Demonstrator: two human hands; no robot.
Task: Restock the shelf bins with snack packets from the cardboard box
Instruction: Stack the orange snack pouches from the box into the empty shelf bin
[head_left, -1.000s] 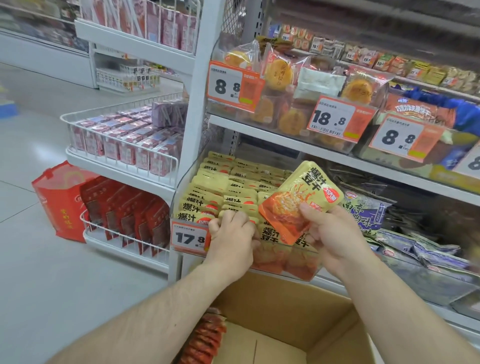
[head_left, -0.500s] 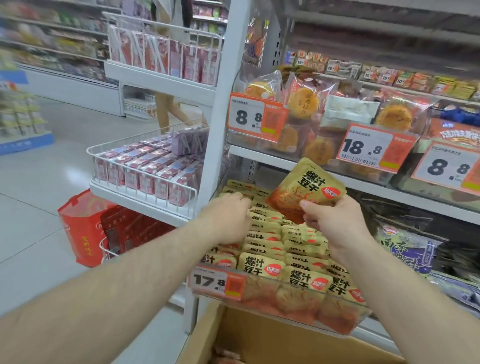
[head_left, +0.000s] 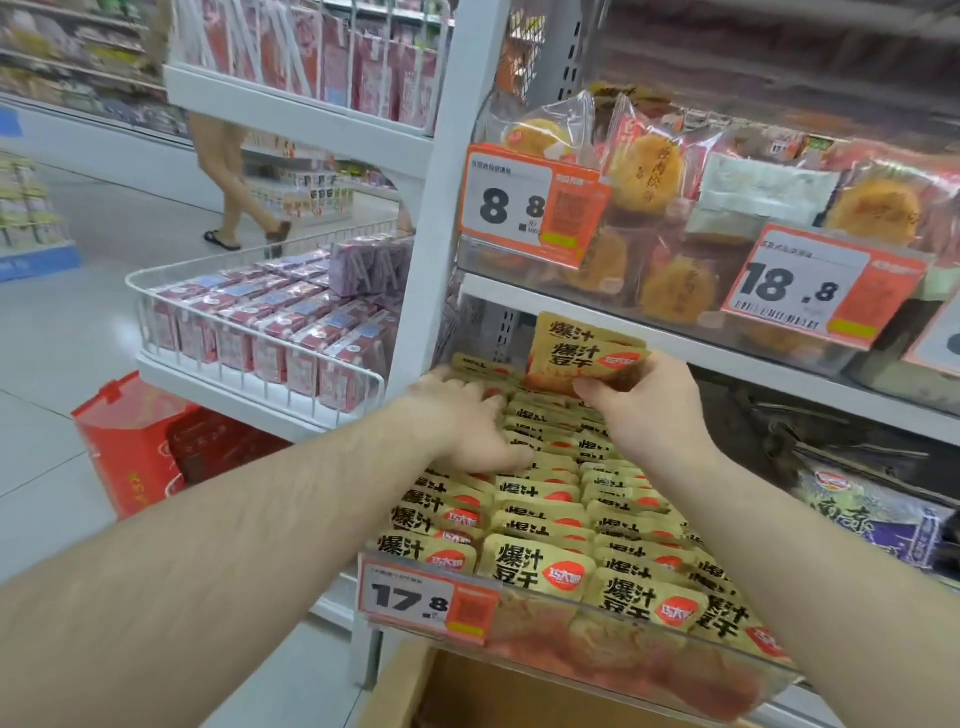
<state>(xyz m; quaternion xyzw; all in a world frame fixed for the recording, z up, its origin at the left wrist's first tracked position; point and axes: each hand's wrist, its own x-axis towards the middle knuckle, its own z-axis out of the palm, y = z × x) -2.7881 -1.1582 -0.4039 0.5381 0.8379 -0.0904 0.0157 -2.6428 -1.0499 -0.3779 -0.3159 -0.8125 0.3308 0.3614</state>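
Head view: a small stack of snack packets (head_left: 584, 353) is pinched in the right hand (head_left: 649, 410) at the back of the clear shelf bin (head_left: 649, 670), just under the shelf above. The left hand (head_left: 467, 426) is laid on the rows already in the bin, fingers spread and gripping nothing. At least two packets are seen in the held stack. Three rows are counted in the bin; the packets themselves are too many to count. Three price tags are seen whole. The stack is best slid in upright behind the last row while that row is pressed forward. The cardboard box (head_left: 415, 691) is seen below the bin.
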